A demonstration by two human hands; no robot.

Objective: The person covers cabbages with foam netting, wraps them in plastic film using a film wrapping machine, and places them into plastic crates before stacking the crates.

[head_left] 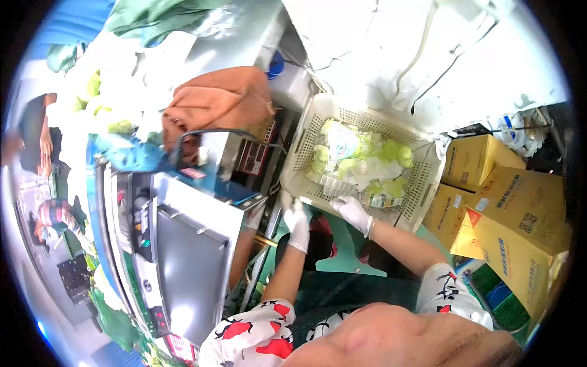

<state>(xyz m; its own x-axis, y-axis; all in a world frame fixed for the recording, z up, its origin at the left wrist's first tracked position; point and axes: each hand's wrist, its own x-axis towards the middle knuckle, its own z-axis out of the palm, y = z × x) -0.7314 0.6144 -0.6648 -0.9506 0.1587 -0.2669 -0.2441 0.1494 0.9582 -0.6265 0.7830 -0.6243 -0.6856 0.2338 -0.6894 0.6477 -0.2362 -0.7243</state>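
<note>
A pale plastic crate (295, 160) with perforated sides holds green leafy produce (394, 153) and clear, printed plastic bags (342, 144). My right hand (353, 213), in a white glove, is at the crate's near rim with its fingers bent over the edge. Beside the crate's near left corner is my left hand (296, 225), also white-gloved. Its fingers point toward the rim, but they are blurred and their grip is unclear.
Yellow-brown cardboard boxes (520, 202) are stacked at the right. On the left stand a metal-framed machine with a dark panel (192, 263) and an orange-brown cloth (223, 101). Cables hang behind the crate. Another person (58, 220) is at the far left.
</note>
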